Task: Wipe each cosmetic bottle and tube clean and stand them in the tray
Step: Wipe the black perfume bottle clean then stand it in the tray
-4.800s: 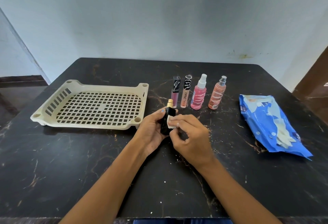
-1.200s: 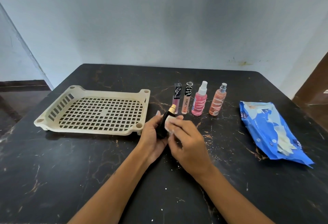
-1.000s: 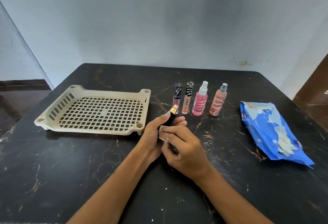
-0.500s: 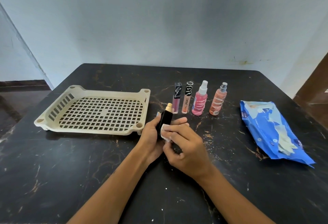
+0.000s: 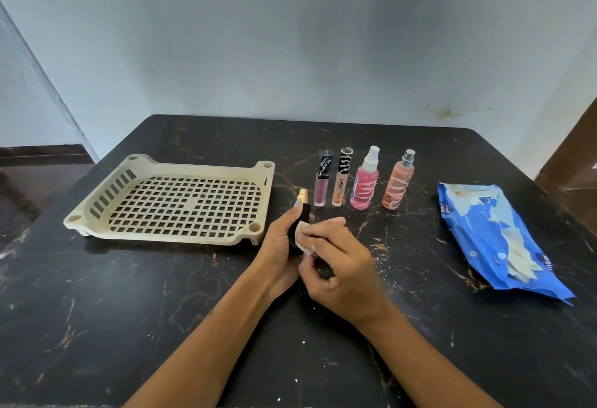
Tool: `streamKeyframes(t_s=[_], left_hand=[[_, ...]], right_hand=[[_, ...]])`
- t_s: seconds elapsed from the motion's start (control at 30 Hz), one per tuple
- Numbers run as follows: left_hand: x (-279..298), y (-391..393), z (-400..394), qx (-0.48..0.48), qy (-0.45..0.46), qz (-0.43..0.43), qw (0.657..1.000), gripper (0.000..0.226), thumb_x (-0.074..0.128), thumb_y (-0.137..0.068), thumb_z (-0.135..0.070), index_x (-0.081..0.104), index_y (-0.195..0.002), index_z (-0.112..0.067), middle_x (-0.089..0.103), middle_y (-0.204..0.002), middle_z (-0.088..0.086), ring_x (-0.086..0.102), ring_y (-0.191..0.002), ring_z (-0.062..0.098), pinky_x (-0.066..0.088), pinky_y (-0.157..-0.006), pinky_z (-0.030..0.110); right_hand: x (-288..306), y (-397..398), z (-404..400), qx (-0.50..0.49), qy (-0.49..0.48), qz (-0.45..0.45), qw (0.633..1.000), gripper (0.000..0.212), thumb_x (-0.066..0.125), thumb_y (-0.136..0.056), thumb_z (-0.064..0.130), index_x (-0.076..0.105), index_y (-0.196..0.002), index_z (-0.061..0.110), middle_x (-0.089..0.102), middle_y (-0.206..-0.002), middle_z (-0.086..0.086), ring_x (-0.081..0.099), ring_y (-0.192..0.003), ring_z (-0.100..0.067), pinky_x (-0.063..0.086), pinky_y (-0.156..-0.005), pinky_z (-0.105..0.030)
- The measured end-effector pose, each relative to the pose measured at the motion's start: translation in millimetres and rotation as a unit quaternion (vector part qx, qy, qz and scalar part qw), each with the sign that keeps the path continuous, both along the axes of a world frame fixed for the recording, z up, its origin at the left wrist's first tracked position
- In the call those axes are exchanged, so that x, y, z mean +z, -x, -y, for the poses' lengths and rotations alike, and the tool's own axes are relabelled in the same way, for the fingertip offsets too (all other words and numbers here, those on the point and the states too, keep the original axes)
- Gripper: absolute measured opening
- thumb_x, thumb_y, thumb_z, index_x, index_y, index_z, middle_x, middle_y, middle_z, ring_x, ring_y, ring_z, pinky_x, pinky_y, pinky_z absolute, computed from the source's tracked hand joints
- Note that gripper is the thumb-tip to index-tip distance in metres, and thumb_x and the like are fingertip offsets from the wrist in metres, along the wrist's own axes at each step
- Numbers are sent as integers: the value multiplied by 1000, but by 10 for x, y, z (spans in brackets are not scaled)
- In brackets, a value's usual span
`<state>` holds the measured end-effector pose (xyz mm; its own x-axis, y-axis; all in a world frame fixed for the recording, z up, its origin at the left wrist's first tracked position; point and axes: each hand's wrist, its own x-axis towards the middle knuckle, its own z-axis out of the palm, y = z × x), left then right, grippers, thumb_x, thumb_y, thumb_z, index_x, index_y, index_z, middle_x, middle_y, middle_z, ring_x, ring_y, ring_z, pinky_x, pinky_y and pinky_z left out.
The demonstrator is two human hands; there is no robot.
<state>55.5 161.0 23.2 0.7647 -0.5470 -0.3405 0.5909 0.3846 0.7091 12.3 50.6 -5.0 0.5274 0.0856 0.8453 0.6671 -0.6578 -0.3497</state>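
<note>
My left hand [image 5: 279,246] grips a small black bottle with a gold cap [image 5: 303,206], held upright just right of the tray. My right hand [image 5: 339,265] presses a white wipe [image 5: 304,236] against the bottle's side; the wipe and fingers hide the lower half of the bottle. The cream slotted tray [image 5: 97,210] lies at the left with nothing in it. Behind my hands stand a mauve lip gloss tube [image 5: 322,178], a peach lip gloss tube [image 5: 341,178], a pink spray bottle [image 5: 365,181] and an orange spray bottle [image 5: 398,181].
A blue pack of wet wipes [image 5: 497,236] lies at the right on the black marble table [image 5: 129,310]. The wall rises just behind the table's far edge. A dark wooden door shows at the far right.
The bottle has been turned and tilted in my left hand while my right hand rubbed the wipe up and down its side. The row of tubes and bottles has not moved.
</note>
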Motion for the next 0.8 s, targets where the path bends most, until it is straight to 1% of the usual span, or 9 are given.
streamKeyframes(t_s=[0.07,0.1,0.2,0.3,0.4,0.5,0.6,0.67,0.8], left_hand=[[16,15,12,9,19,5,1000,60,37,-91,-52,75,-80,-6,71,-102,15,65,-100,24,49,-92,34],[-4,6,19,27,28,1,999,55,39,-91,-50,70,-73,-8,72,-100,16,66,-99,26,48,-94,36],[-7,2,27,66,50,-17,996,37,51,-83,-46,52,-80,-10,67,-110,21,67,-100,32,51,-90,39],[-22,-7,26,52,49,-5,997,37,53,-81,-47,53,-83,-10,66,-114,20,66,-103,31,52,-90,37],[-25,-3,36,39,47,-4,998,42,47,-87,-46,59,-84,-6,65,-117,20,63,-109,31,51,-94,37],[-29,-3,34,34,27,9,999,53,44,-92,-46,67,-99,1,63,-122,20,59,-116,28,46,-98,34],[9,23,45,74,26,36,996,44,42,-95,-39,69,-98,-3,70,-102,14,69,-89,19,57,-74,28],[4,16,57,79,33,41,996,44,39,-97,-36,70,-93,-6,71,-90,11,69,-77,17,57,-65,28],[-12,-13,46,78,34,15,996,50,30,-99,-41,69,-100,-10,71,-101,14,68,-93,21,53,-82,33]], right_hand=[[6,4,1,13,12,16,1000,19,63,-71,-5,75,-87,-4,71,-97,-12,67,-90,-20,53,-85,-25],[12,3,-5,18,23,23,999,19,64,-70,-5,75,-85,-4,71,-96,-12,67,-88,-21,54,-84,-26],[26,11,-35,19,88,50,995,19,63,-69,-6,75,-84,-4,72,-96,-12,67,-87,-23,54,-83,-29],[19,8,-45,11,114,62,991,18,62,-73,-5,75,-84,-4,72,-95,-13,67,-89,-23,54,-85,-30],[5,-17,-42,-15,48,41,998,16,62,-78,-5,74,-89,-4,71,-97,-12,66,-90,-22,52,-91,-28],[-11,-40,-23,-49,-12,12,999,20,61,-85,-3,73,-101,-4,70,-105,-12,65,-99,-21,48,-98,-28],[-8,-61,11,-76,-52,-33,995,27,53,-92,6,69,-111,-4,67,-114,-12,60,-109,-17,45,-102,-24],[4,-80,35,-89,-79,-52,992,30,51,-93,9,69,-113,-3,67,-115,-12,60,-110,-17,42,-103,-18],[2,-65,21,-54,-40,-20,998,24,63,-80,-4,74,-101,-3,70,-105,-10,64,-98,-20,51,-93,-25]])
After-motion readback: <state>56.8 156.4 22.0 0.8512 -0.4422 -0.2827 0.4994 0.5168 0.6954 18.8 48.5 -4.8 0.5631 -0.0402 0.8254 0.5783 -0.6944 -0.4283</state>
